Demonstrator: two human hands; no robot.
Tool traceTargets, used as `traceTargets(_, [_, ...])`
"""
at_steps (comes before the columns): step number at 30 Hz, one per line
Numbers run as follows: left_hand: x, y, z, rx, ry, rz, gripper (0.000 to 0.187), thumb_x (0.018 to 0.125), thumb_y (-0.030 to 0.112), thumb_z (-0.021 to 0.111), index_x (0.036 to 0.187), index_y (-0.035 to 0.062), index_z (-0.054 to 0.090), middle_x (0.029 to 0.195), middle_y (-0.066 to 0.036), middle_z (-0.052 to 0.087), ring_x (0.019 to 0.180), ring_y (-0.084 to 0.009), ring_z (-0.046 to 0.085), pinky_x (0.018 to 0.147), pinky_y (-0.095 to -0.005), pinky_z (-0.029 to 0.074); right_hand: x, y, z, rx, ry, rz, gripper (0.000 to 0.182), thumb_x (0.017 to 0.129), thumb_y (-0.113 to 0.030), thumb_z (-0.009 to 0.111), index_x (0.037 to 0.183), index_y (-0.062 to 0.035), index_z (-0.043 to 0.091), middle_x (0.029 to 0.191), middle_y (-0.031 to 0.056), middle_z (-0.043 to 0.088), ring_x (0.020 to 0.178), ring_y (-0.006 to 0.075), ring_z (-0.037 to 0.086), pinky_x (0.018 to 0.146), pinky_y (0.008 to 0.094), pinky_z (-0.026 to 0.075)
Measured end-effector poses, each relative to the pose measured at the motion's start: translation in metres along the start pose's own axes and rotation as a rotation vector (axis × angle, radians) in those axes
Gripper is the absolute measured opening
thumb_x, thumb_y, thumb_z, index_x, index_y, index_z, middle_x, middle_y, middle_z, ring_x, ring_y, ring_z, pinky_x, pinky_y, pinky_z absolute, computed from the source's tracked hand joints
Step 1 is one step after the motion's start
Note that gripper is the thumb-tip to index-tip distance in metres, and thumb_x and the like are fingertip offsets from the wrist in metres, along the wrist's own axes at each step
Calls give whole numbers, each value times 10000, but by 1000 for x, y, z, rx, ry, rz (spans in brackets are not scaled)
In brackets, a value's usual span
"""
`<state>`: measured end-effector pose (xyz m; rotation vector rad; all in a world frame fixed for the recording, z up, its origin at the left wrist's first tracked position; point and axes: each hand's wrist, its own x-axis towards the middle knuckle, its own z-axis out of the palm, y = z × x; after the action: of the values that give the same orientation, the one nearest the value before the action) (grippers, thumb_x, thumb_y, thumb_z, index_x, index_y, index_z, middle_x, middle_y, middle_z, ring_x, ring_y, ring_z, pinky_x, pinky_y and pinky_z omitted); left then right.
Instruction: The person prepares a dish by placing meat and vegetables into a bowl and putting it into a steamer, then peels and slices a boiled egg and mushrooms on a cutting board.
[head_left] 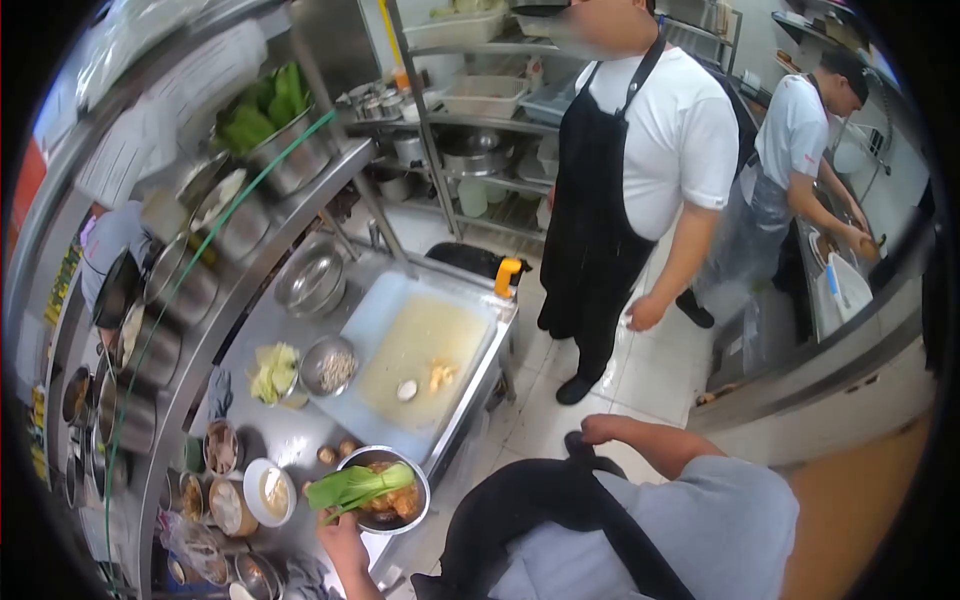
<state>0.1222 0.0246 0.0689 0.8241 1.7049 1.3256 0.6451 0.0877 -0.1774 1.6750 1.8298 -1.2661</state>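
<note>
My left hand (343,543) is at the near left rim of a metal bowl (425,490), its fingers closed on the edge and partly covered by leaves. Inside the bowl lie browned, saucy pieces of food (402,503), with a green bok choy (365,486) resting across the top and its leaves hanging over the left side. Held out over the floor at the right, my right hand (600,428) has its fingers curled in, with nothing visible in it. Beside the bowl are a few brown mushrooms (337,452) and a white bowl (269,492) of pale contents.
A cutting board (425,345) carries pale chopped pieces (441,375) and a small white round item (407,390). Nearby stand a bowl of sliced food (330,366) and cut greens (272,374). Pots line the overhead shelf (235,300). One person (640,150) stands ahead; another (800,150) works at right.
</note>
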Motion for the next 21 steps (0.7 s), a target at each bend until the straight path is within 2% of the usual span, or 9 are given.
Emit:
traceTargets(3, [7,27,70,-18,-59,94,259,856,-33,543,1105,-47,615,919,-37,655,699,-76,551,593,-226,399,5,42,-41,30,-16,-22,342,869,-279,564,880,38,691,741,213,680,629,315,688,631,442,560])
traceTargets(5, [8,52,119,-9,-93,173,265,857,-22,574,1118,-58,608,978,-45,672,820,-112,621,714,-235,463,15,59,-71,11,13,-43,338,877,-288,563,898,21,697,745,200,684,697,320,700,673,444,562])
traceTargets(8, [26,60,169,48,-77,252,233,858,-13,594,1088,-41,622,1007,-41,676,880,-119,639,759,-245,477,54,70,-122,-70,-7,-130,343,880,-300,569,939,10,703,816,210,699,801,339,706,737,458,557])
traceTargets(9, [27,70,184,38,-47,239,233,858,-13,594,1088,-41,622,1007,-41,676,880,-119,639,759,-245,477,69,72,-138,-129,0,-187,349,880,-306,574,970,5,704,869,216,708,864,348,705,775,464,552])
traceTargets(10, [29,83,200,27,-104,191,226,852,-14,609,1077,-27,629,1012,-31,670,882,-108,629,763,-244,475,78,71,-157,-159,-16,-196,349,880,-306,574,970,5,704,869,216,708,864,348,705,775,464,552])
traceTargets(12, [35,88,214,12,-137,145,220,845,-15,624,1065,-14,635,1017,-20,663,883,-97,619,768,-243,472,103,59,-193,-159,155,-289,366,873,-311,596,1032,3,696,973,231,708,945,369,690,825,472,540])
traceTargets(16, [61,97,231,180,-196,108,220,825,-18,664,1044,3,645,964,15,649,866,-71,592,775,-238,471,140,32,-263,-33,124,-371,394,878,-329,589,1085,-8,684,1032,241,701,998,385,678,864,473,534])
traceTargets(19, [82,117,252,220,-262,118,210,823,-14,679,1032,-5,660,931,23,656,857,-73,597,769,-239,477,172,37,-282,-107,54,-347,407,880,-331,583,1112,-11,680,1051,251,698,1006,402,671,875,473,533])
traceTargets(21, [103,135,268,205,-305,138,202,827,-10,683,1028,-11,670,921,17,669,857,-81,609,769,-243,484,191,55,-292,-372,-35,-315,396,885,-318,575,1095,-2,686,1054,259,696,1004,407,669,874,468,533])
